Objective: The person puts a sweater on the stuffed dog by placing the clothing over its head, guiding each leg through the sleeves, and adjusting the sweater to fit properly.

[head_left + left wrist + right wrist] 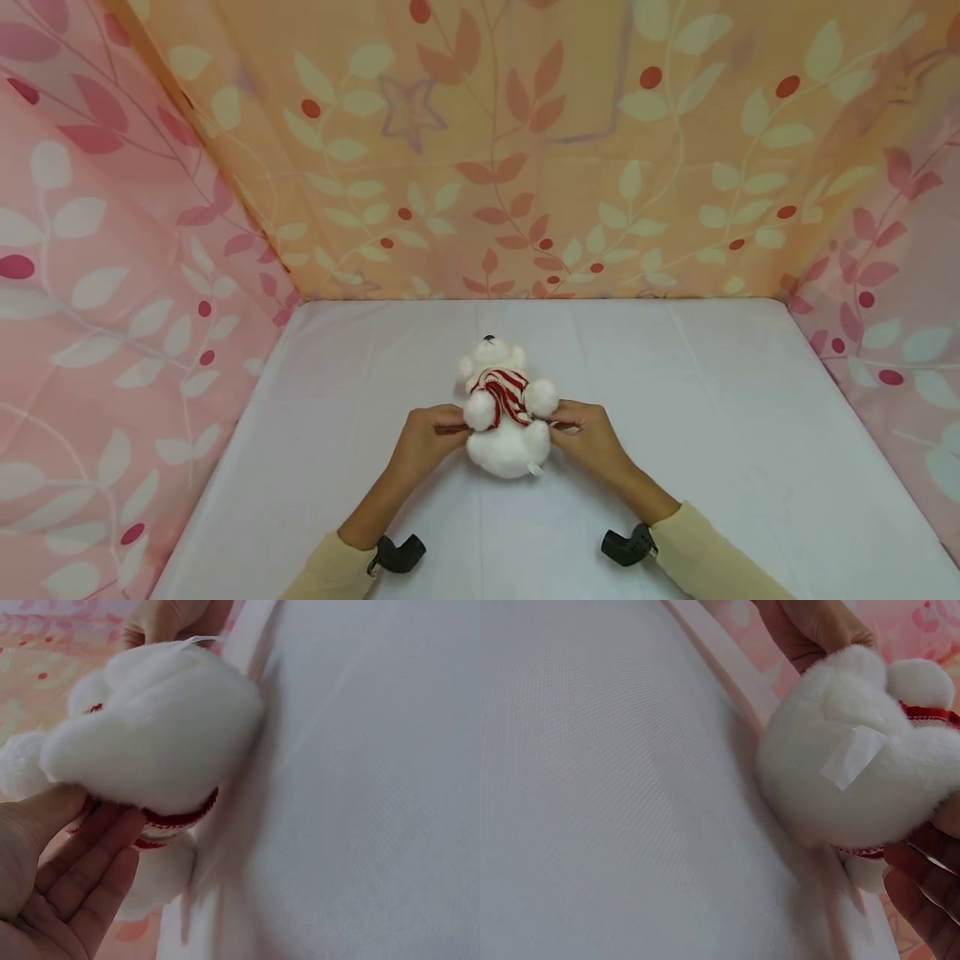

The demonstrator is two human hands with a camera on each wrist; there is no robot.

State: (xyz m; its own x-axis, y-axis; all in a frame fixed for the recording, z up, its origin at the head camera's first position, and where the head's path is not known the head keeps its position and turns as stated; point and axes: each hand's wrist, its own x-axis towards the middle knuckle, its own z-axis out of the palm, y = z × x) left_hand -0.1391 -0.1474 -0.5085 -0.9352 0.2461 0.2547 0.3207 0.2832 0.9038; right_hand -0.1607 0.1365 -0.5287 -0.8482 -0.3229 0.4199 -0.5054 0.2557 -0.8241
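A white plush teddy bear (pixel 508 450) in a red-and-white striped knit garment (pixel 504 390) is on the white table, its dark nose pointing to the far side. My left hand (pixel 431 437) grips its left side, thumb and fingertips pinching at the garment's edge in the left wrist view. On the opposite side my right hand (pixel 588 437) holds the bear by the same edge; part of that hand is cut off in the right wrist view. A small white tag (pixel 853 756) shows on the bear's rounded bottom.
The white-covered table (pixel 337 358) spreads around the bear. Behind it hangs a yellow-orange leaf-print cloth (pixel 450 167), with pink leaf-print cloths (pixel 112 333) at the left and right. Black wrist devices (pixel 401 554) sit by both beige sleeves (pixel 330 571).
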